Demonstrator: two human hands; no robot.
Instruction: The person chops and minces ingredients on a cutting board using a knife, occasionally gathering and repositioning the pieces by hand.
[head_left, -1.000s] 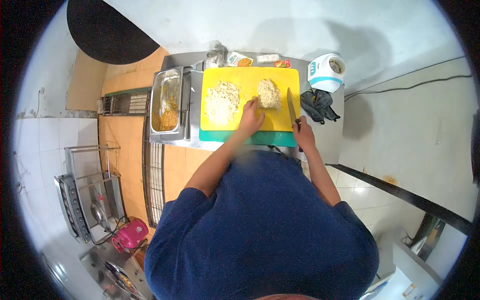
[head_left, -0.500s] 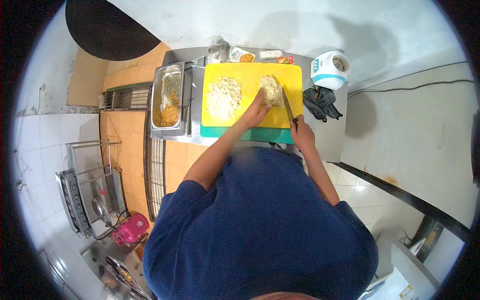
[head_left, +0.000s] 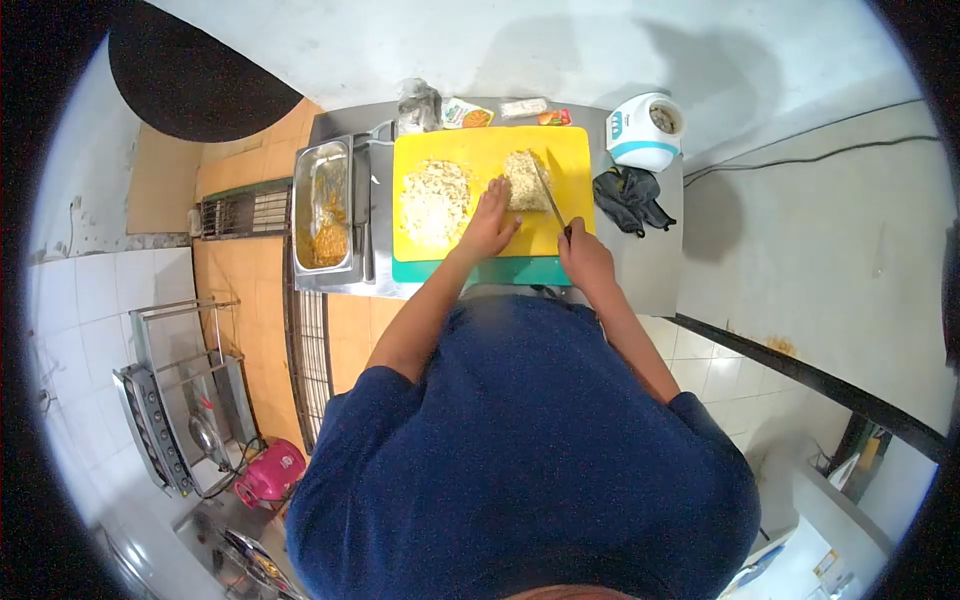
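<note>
A yellow cutting board [head_left: 410, 245] lies over a green one [head_left: 420, 271] on the metal table. On its left is a spread-out heap of pale chopped food [head_left: 436, 203]; a smaller, denser pile [head_left: 525, 183] sits right of centre. My left hand [head_left: 489, 222] rests flat at the left side of the smaller pile, fingers extended. My right hand [head_left: 586, 256] is wrapped round the handle of a knife [head_left: 553, 200], whose blade lies over the right part of that pile.
A metal tray [head_left: 298, 235] with orange-brown food stands at the table's left. Along the back are a plastic bag [head_left: 418, 107] and small packets [head_left: 467, 114]. At the right are a white-and-blue appliance [head_left: 643, 133] and a black bag [head_left: 632, 200].
The knife has moved from the bare board right of the small pile to over the pile, tilting leftward. My left hand has shifted against the pile's left side, its fingers straighter.
</note>
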